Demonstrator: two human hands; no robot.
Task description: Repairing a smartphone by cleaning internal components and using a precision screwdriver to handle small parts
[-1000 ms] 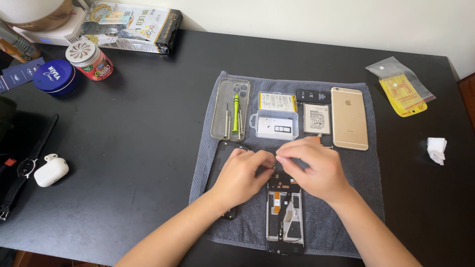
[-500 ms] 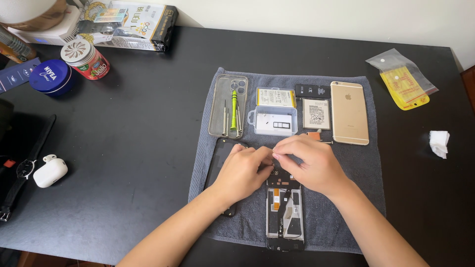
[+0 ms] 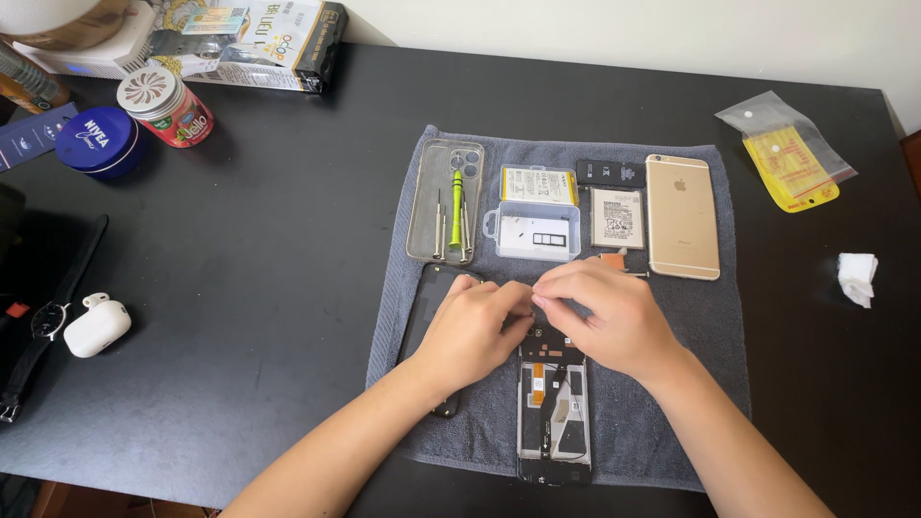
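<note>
While your view has crept closer, your left hand (image 3: 472, 326) and right hand (image 3: 604, 317) stay pinched together over the opened phone (image 3: 554, 408) on the grey towel (image 3: 710, 384); what they pinch is hidden.

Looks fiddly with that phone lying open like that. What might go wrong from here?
Both hands, left hand and right hand, pinch at the top of the opened phone; its exposed insides might tear or bend. Any tiny part dropped onto the grey towel could be hard to find. A sleeve or elbow might knock the small clear parts box.
</note>
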